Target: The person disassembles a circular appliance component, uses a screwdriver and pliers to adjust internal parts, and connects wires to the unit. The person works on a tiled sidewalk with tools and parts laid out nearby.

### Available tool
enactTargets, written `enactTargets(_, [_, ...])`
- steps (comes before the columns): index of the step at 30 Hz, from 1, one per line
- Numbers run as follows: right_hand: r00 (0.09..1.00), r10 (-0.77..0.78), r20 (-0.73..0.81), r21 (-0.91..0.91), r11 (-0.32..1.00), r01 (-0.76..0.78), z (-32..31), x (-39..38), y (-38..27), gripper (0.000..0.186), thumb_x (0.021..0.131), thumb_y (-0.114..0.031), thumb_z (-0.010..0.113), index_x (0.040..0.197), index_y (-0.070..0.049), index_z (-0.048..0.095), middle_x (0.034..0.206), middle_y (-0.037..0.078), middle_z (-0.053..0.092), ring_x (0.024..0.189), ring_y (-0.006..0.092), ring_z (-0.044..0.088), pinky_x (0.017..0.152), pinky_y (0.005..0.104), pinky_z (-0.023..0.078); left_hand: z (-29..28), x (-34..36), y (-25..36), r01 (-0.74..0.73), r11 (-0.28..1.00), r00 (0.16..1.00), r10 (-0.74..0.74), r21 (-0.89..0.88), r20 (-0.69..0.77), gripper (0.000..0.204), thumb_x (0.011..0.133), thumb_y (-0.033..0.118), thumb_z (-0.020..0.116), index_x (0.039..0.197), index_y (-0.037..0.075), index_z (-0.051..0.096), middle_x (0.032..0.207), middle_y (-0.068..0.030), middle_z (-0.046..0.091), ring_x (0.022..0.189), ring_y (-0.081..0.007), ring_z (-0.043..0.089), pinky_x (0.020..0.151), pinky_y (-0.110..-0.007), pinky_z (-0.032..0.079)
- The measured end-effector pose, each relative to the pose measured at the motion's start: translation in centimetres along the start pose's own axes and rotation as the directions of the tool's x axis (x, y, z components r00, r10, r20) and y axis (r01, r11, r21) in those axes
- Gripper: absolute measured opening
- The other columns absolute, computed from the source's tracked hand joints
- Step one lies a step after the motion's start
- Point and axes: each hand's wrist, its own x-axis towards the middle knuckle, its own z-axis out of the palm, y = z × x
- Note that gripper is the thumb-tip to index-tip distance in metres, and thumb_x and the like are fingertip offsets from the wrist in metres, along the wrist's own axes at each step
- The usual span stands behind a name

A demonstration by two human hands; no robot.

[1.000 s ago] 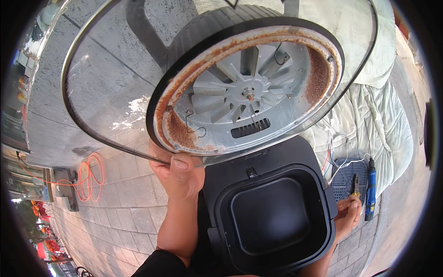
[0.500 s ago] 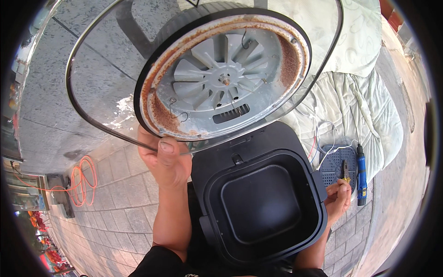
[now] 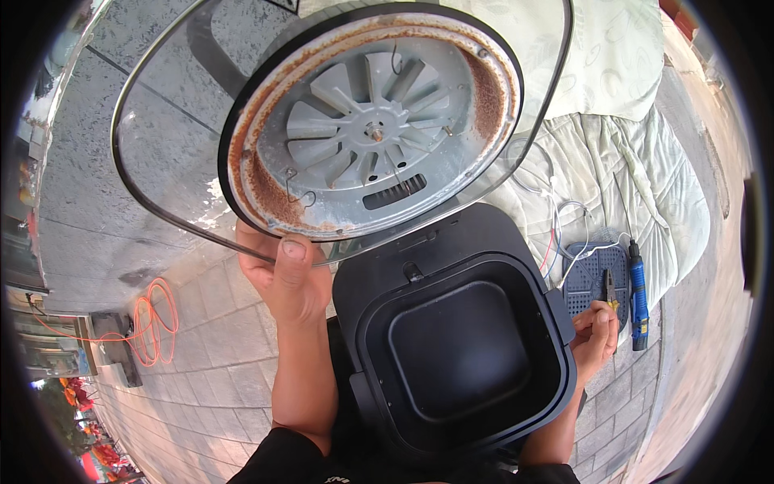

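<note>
My left hand (image 3: 289,274) grips the near rim of a large glass oven lid (image 3: 451,211), thumb on top. Set into this tilted lid is a round metal heater-and-fan housing (image 3: 476,184) with a rusty ring, metal fan blades (image 3: 330,129) and bent wire clips. Below it, in front of my body, lies a black square air-fryer-like pot (image 3: 459,355), open side up. Right of the pot, my right hand (image 3: 595,335) is closed around the yellow handles of pliers (image 3: 609,286), jaws pointing away from me; its palm is hidden.
A perforated blue-grey tray (image 3: 582,282) with white and red wires (image 3: 556,234) lies beyond the right hand. Beside it is a blue electric screwdriver (image 3: 638,294). Pale quilted cloth (image 3: 613,185) covers the right back. An orange cable (image 3: 153,323) coils on the paving at the left.
The lid has shifted slightly left and up in view, with my left hand still on its rim. The right hand and pliers have barely moved.
</note>
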Motion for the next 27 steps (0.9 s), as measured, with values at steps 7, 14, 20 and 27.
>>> enactTargets(7, [0.996, 0.042, 0.075, -0.013, 0.999, -0.042, 0.0, 0.7, 0.2, 0.025, 0.107, -0.020, 0.068, 0.113, 0.003, 0.072, 0.074, 0.002, 0.061, 0.070, 0.0098, 0.055, 0.063, 0.0241, 0.041, 1.5, 0.6, 0.4, -0.006, 1.000, 1.000, 0.006, 0.002, -0.024, 0.056, 0.095, 0.011, 0.081, 0.144, 0.002, 0.056, 0.145, -0.0130, 0.063, 0.136, -0.0262, 0.059, 0.122, -0.049, 0.042])
enactTargets(14, [0.996, 0.052, 0.076, -0.060, 0.997, -0.047, 1.3, 0.0, -0.7, 0.026, 0.108, -0.022, 0.066, 0.111, 0.003, 0.074, 0.073, 0.001, 0.061, 0.067, 0.0086, 0.052, 0.061, 0.0246, 0.037, 1.7, 1.5, -0.3, -0.067, 0.998, 0.998, 0.067, 0.008, -0.013, 0.041, 0.096, 0.004, 0.080, 0.132, 0.002, 0.061, 0.129, -0.0078, 0.068, 0.115, -0.0174, 0.064, 0.107, -0.038, 0.049])
enactTargets(20, [0.990, -0.044, 0.132, -0.038, 0.998, 0.050, 0.7, 0.3, -1.1, 0.026, 0.108, -0.022, 0.066, 0.109, 0.002, 0.074, 0.068, 0.001, 0.062, 0.060, 0.0083, 0.052, 0.060, 0.0247, 0.037, 1.8, 2.0, -0.5, -0.078, 0.996, 0.997, 0.078, 0.038, -0.003, 0.042, 0.096, 0.003, 0.080, 0.133, 0.001, 0.060, 0.131, -0.0101, 0.068, 0.117, -0.0190, 0.065, 0.105, -0.038, 0.051])
enactTargets(27, [0.982, -0.173, -0.075, -0.025, 0.985, 0.171, -5.0, -0.7, -5.0, 0.039, 0.112, -0.031, 0.064, 0.097, 0.003, 0.074, 0.069, 0.006, 0.064, 0.056, 0.0122, 0.056, 0.053, 0.0259, 0.040, 0.0, 3.0, -0.7, -0.074, 0.995, 0.997, 0.074, 0.069, -0.008, 0.050, 0.096, 0.007, 0.083, 0.138, 0.001, 0.055, 0.135, -0.0124, 0.067, 0.121, -0.0241, 0.067, 0.106, -0.046, 0.057])
